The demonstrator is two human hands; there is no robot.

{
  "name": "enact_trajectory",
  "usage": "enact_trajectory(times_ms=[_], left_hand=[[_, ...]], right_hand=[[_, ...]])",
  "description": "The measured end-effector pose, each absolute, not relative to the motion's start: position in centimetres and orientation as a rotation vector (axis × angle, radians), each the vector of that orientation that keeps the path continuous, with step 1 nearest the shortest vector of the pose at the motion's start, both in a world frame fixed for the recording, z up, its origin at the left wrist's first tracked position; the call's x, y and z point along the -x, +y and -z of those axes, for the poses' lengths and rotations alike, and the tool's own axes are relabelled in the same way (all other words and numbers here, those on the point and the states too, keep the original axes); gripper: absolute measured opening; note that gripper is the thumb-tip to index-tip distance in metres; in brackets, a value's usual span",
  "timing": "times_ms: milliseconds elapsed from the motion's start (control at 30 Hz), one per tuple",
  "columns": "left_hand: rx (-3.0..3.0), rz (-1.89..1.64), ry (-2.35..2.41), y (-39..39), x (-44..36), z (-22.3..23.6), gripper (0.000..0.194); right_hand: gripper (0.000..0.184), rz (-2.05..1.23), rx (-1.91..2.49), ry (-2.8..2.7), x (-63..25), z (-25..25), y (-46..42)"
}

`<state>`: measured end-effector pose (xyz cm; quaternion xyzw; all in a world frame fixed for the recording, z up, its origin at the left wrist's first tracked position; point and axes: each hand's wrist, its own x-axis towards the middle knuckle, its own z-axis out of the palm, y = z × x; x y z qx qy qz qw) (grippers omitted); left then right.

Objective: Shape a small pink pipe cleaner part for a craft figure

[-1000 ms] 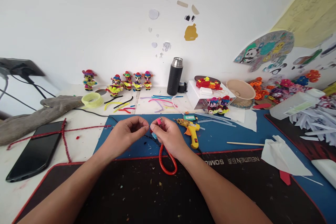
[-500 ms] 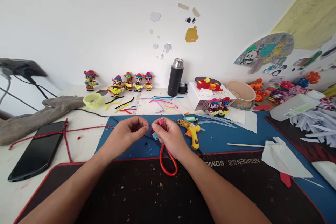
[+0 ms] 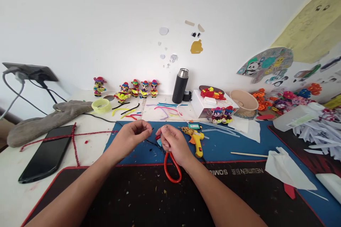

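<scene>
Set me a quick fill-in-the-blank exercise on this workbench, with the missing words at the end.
The glue gun has a ____ body. The red loop shows below the person's ____ hand. Left of the black flask stand ____ small figures. The fuzzy stems crossing over the phone are ____.

Missing words, in order: yellow; right; five; red.

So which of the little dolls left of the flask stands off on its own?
The leftmost doll, behind the yellow tape roll; the other four stand grouped nearer the flask.
</scene>
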<state>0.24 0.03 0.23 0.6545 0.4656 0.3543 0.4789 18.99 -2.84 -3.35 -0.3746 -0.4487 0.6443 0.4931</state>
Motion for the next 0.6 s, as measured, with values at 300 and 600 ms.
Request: enact_trajectory(times_ms=[300, 600], left_hand=[[-1.53, -0.867, 1.087, 0.2, 0.0, 0.1, 0.025], [-1.497, -0.866, 1.058, 0.1, -0.1, 0.0, 0.026]], right_hand=[[0.058, -1.57, 0.955, -1.111, -18.6, 3.8, -3.0], [0.055, -1.485, 1.096, -1.263, -18.1, 4.5, -3.5]])
